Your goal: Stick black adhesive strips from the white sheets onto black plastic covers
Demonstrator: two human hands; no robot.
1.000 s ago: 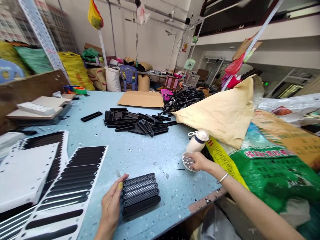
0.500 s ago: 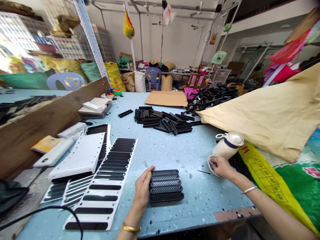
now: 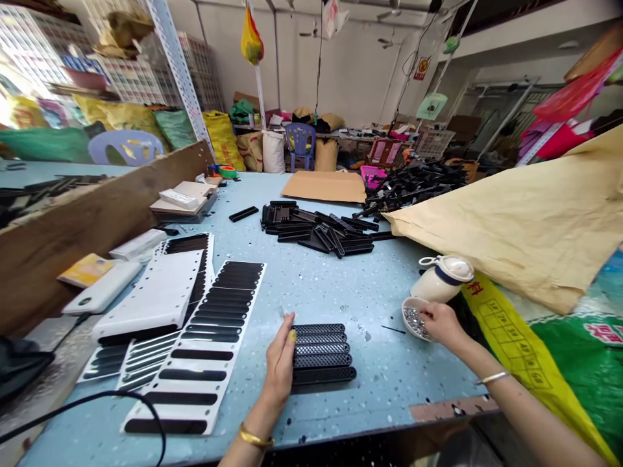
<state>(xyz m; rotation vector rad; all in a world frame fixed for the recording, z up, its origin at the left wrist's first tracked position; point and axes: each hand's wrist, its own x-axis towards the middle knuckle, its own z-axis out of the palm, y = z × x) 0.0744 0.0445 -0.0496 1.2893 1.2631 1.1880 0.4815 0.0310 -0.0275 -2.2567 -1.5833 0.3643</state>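
Several black perforated strips lie side by side in a row on the blue table. My left hand rests against their left ends, fingers stretched out along them and thumb close to the edge. At the right, my right hand is at a small white bowl of tiny shiny metal pieces. Its fingertips are pinched together over the bowl's right side; whatever they hold is too small to make out. A cream lidded jug with a dark blue band stands just behind the bowl.
A heap of black strips lies mid-table, with a larger black pile behind. White sheets of black stickers and a black cable are at left, beside a wooden board. Brown paper covers the right side.
My right hand has drawn back to the right in the bowl, so more of the metal pieces show. My left hand stays by the strips; the view has shifted slightly.
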